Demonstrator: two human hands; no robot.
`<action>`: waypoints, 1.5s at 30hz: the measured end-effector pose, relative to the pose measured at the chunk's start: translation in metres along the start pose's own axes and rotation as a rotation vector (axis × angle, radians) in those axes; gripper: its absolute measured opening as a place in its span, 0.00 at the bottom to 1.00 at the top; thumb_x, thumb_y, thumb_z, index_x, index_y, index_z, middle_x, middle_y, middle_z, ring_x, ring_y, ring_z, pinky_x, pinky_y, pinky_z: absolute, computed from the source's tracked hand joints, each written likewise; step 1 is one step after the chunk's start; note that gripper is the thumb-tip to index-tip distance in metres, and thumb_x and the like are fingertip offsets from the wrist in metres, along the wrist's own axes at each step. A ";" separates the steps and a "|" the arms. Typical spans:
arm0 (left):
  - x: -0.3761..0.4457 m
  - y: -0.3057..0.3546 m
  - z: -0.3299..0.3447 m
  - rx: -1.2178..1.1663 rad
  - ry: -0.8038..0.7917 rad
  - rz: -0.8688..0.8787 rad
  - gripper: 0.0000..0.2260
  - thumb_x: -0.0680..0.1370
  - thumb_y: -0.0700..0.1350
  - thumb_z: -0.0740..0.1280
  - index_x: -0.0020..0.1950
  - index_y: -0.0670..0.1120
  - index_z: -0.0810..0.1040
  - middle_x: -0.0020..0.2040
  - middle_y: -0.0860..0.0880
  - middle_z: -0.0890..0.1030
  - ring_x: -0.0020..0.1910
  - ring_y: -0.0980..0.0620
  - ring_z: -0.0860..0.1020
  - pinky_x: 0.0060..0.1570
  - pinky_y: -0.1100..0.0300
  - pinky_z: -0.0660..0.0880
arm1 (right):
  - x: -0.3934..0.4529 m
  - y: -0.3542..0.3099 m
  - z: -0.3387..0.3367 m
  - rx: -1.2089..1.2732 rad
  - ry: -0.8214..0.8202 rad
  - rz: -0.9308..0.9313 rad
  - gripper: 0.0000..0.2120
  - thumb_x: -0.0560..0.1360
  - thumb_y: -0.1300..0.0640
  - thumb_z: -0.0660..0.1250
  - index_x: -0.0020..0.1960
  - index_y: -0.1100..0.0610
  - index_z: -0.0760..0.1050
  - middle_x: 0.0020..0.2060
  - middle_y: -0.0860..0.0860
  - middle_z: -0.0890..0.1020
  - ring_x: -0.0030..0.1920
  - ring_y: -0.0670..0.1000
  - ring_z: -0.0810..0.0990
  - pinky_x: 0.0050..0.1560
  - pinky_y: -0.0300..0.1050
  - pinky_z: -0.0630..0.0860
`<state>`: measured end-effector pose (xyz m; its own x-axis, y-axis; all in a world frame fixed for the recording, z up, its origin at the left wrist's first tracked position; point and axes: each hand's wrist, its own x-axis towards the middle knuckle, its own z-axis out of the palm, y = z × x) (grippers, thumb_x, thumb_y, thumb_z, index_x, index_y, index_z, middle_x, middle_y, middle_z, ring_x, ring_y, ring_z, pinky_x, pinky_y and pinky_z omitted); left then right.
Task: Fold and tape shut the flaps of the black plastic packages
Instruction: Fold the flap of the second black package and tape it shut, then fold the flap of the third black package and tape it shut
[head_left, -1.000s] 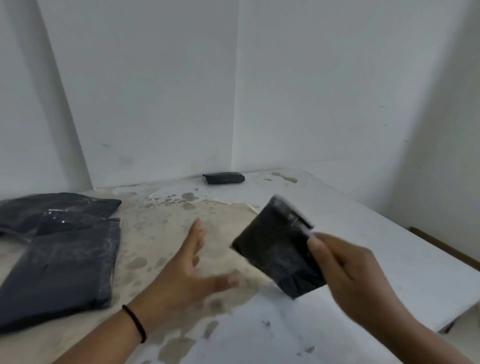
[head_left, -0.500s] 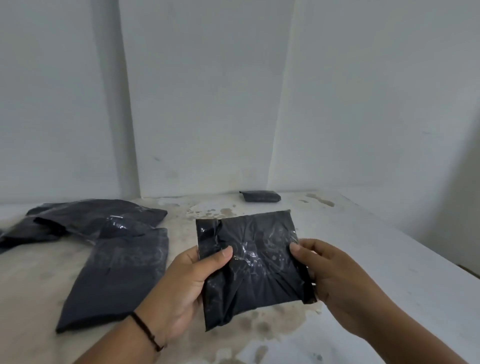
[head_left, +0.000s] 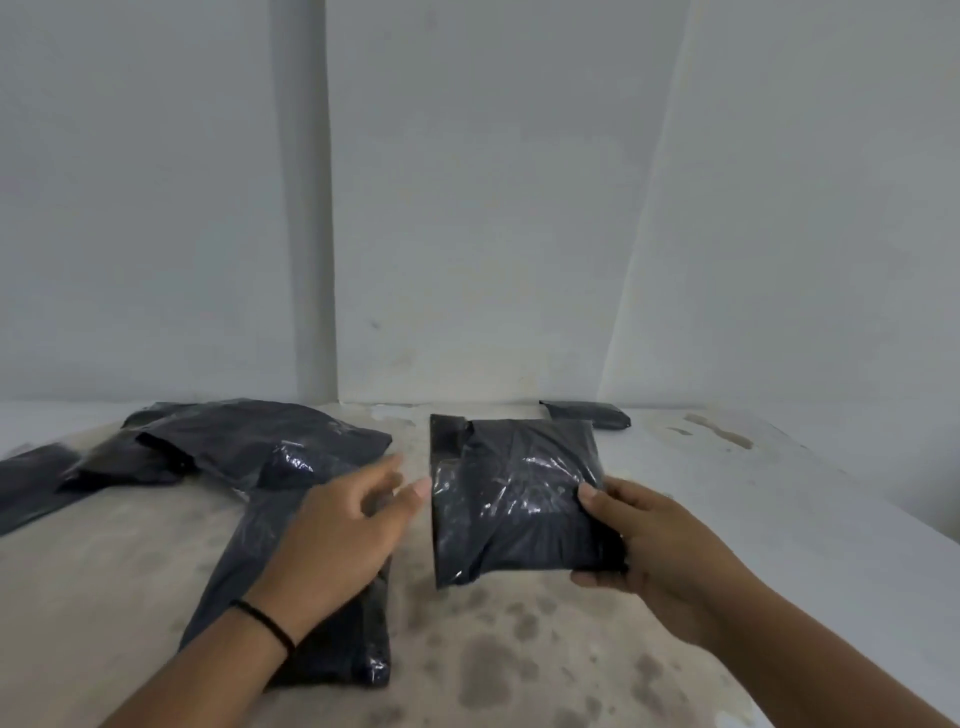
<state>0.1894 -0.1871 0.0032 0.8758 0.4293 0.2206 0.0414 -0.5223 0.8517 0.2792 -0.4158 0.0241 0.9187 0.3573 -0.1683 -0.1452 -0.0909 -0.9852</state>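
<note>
Stained white tabletop fills the lower half of the view, blotched with grey-brown patches near the middle and front, and it runs back to plain white walls that meet in a corner behind it. Right hand grips the right edge of a square, folded black plastic package, thumb on top and fingers curled under, holding it just above the table with glossy creases catching the light. Left hand hovers apart from that package's left edge, fingers loosely spread and holding nothing, a thin black band round the wrist. Beneath that hand lies a long flat black plastic bag, stretching toward the front. Behind it, against the far left, a loose heap of black plastic bags sprawls across the surface, with one more flat black piece running off the left edge. Small black wrapped bundle sits at the back by the wall corner, well apart from the hands. Open tabletop lies to the right of the held package, out to the table's right edge, which slants down toward the front, and more bare stained surface lies in front between the two forearms.
</note>
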 end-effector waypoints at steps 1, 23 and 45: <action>0.005 -0.013 -0.004 0.218 0.090 0.086 0.23 0.74 0.60 0.66 0.66 0.52 0.76 0.62 0.53 0.80 0.64 0.54 0.74 0.63 0.62 0.65 | 0.013 -0.001 0.000 -0.014 0.034 0.007 0.08 0.77 0.56 0.66 0.53 0.59 0.79 0.47 0.58 0.84 0.42 0.57 0.83 0.36 0.48 0.81; 0.022 -0.076 0.007 0.775 0.080 0.153 0.26 0.71 0.62 0.54 0.56 0.50 0.83 0.58 0.52 0.82 0.64 0.48 0.75 0.67 0.40 0.63 | 0.161 0.047 0.058 -1.365 0.161 -0.307 0.29 0.78 0.36 0.44 0.76 0.44 0.51 0.77 0.52 0.52 0.77 0.55 0.48 0.72 0.61 0.47; 0.021 -0.075 0.008 0.750 0.133 0.155 0.26 0.71 0.62 0.55 0.56 0.50 0.83 0.57 0.52 0.82 0.63 0.48 0.76 0.66 0.40 0.64 | 0.159 0.046 0.059 -1.353 0.191 -0.497 0.30 0.78 0.37 0.43 0.77 0.48 0.51 0.77 0.53 0.49 0.77 0.56 0.45 0.74 0.56 0.46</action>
<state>0.2087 -0.1453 -0.0599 0.8351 0.3709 0.4062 0.2793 -0.9221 0.2678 0.3972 -0.3084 -0.0495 0.8194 0.4956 0.2880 0.5476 -0.8252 -0.1381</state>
